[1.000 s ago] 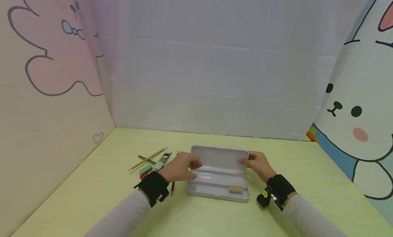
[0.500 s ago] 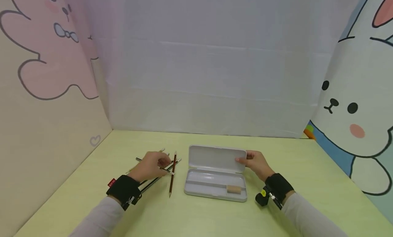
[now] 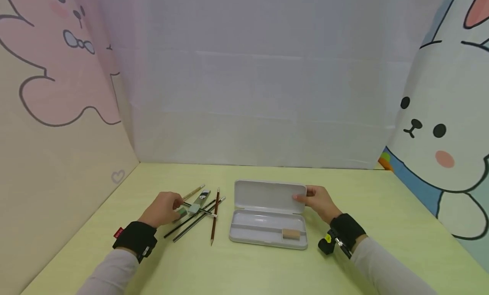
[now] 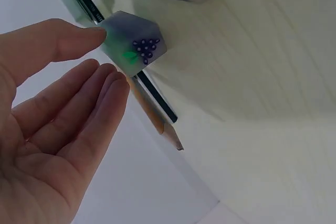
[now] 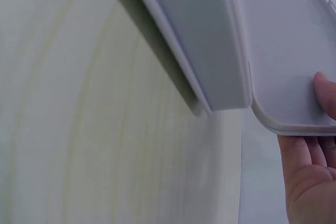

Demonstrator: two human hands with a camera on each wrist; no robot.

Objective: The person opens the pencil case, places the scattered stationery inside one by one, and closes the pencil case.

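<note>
My left hand (image 3: 160,209) is at the grape-printed eraser (image 4: 137,38), lower left of centre.
Thumb and fingertips sit apart at its edges; whether they pinch, I can't tell. It should be light, slightly springy, best taken by its sides. Lower centre, the case (image 3: 254,233) has a tan block (image 3: 291,234) at its front right; my right hand (image 3: 321,203) clamps the lid's (image 3: 265,196) right edge, likely thin and stiff.

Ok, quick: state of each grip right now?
Left grip: up against the grape-print block, can't tell if holding it.
Right grip: closed, holding the lid.
</note>
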